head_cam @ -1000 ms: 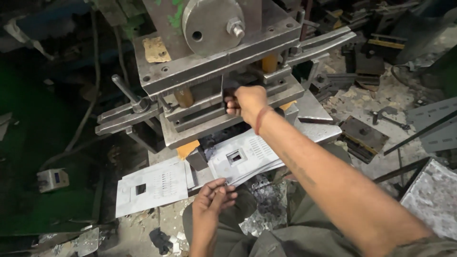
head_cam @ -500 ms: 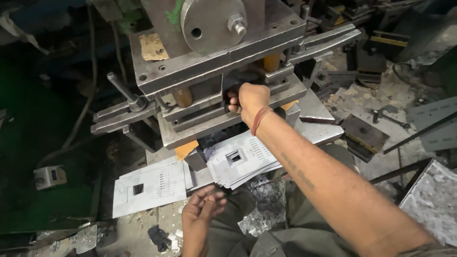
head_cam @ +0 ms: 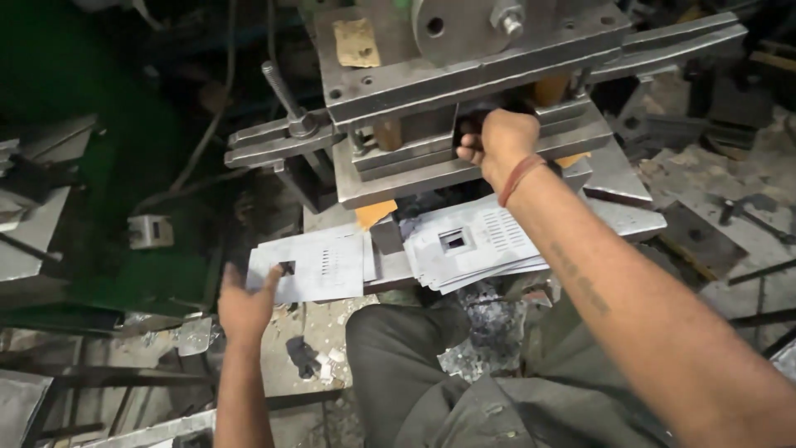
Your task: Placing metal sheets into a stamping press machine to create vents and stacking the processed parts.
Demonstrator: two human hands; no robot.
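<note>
My right hand (head_cam: 500, 143) reaches into the gap of a grey metal press (head_cam: 464, 99), between its upper and lower die blocks. Its fingers are curled and their tips are hidden in the dark slot, so whatever they hold cannot be seen. My left hand (head_cam: 245, 304) is low at the left, fingers spread, with the fingertips at the near edge of a punched grey sheet-metal plate (head_cam: 319, 265). A fanned stack of similar plates (head_cam: 477, 242), each with a square hole and rows of slots, lies under my right forearm.
A lever handle (head_cam: 282, 95) sticks up from a clamp bar at the press's left. Metal scrap chips (head_cam: 485, 332) lie by my knee. Steel blocks and offcuts (head_cam: 705, 236) cover the floor at right. A small grey box (head_cam: 151, 231) sits left.
My left hand has moved from the middle, near my lap, out to the left plate and spread its fingers. My right hand has stayed at the press gap.
</note>
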